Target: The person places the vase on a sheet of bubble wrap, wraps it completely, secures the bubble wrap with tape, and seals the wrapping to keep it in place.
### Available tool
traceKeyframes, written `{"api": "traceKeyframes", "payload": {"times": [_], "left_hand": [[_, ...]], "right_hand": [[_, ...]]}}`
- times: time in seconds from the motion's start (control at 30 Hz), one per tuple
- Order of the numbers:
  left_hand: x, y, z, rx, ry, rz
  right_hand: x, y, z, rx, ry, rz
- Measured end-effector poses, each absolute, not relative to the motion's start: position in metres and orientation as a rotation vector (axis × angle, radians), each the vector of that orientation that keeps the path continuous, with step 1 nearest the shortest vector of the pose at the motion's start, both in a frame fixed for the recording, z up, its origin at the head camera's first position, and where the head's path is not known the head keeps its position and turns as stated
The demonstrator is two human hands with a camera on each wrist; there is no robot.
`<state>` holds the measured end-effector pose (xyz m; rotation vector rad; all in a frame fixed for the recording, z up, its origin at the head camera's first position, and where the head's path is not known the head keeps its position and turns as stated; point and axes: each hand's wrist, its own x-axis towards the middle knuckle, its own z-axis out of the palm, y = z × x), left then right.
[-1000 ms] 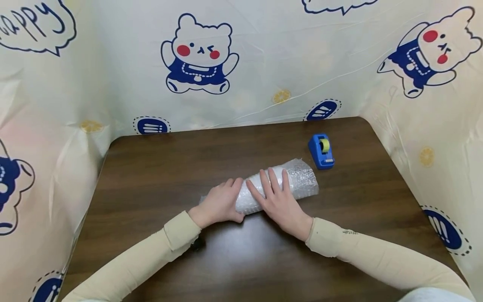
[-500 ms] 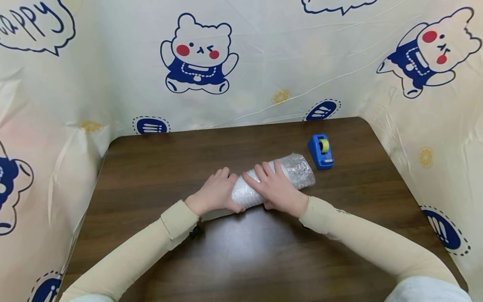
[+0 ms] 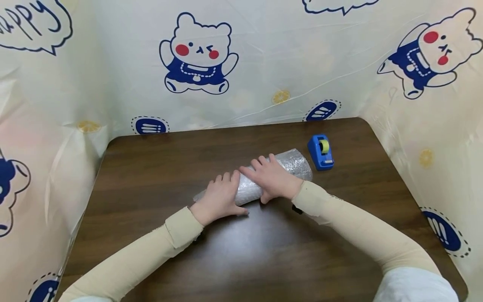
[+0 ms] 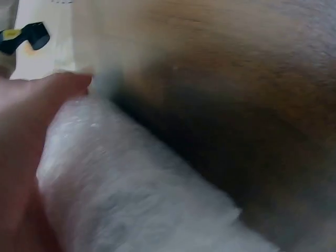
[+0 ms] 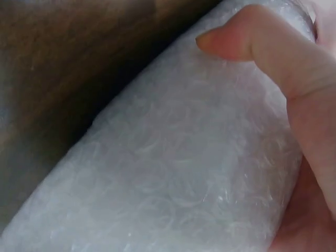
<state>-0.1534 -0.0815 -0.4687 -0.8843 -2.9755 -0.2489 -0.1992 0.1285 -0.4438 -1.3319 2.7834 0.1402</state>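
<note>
A roll of bubble wrap lies slantwise across the table, its right end farther from the person. Something white shows faintly through the layers. Near its left part, my left hand grips over the top, thumb stretched out along the front. My right hand curves over the middle, fingers on the far side and thumb bent on the near side. Both palms lie close to the plastic, and the hands almost meet at the index fingers. The left wrist view is blurred, with the bubble wrap filling its lower half.
A blue tape dispenser with a yellow-green core stands just beyond the roll's right end. The dark wooden table has a printed curtain behind it and along both sides.
The roll has turned away from the person and its loose right end has drawn in to a rounder tube. My right hand has moved forward and slightly left; the left hand has shifted only slightly.
</note>
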Motion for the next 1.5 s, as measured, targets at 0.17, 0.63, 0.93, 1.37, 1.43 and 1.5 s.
{"api": "traceKeyframes", "payload": {"times": [0.17, 0.63, 0.93, 1.37, 1.43, 1.5], "left_hand": [[-0.154, -0.082, -0.476, -0.862, -2.887, -0.198], [-0.169, -0.085, -0.470, -0.929, -3.200, -0.584], [-0.172, -0.090, -0.467, -0.837, -3.401, -0.911], [-0.167, -0.088, -0.458, -0.826, -3.450, -0.899], [-0.167, -0.088, -0.456, -0.851, -3.434, -0.804], [-0.167, -0.088, -0.454, -0.871, -3.423, -0.678]], "right_hand": [[-0.196, 0.127, -0.445, -1.319, 2.796, 0.191], [-0.175, 0.149, -0.431, -1.346, 2.865, 0.181], [-0.168, 0.153, -0.435, -1.473, 2.755, 0.140], [-0.166, 0.151, -0.462, -1.580, 2.958, 0.205], [-0.167, 0.150, -0.462, -1.576, 2.958, 0.200], [-0.168, 0.149, -0.462, -1.575, 2.950, 0.187]]}}
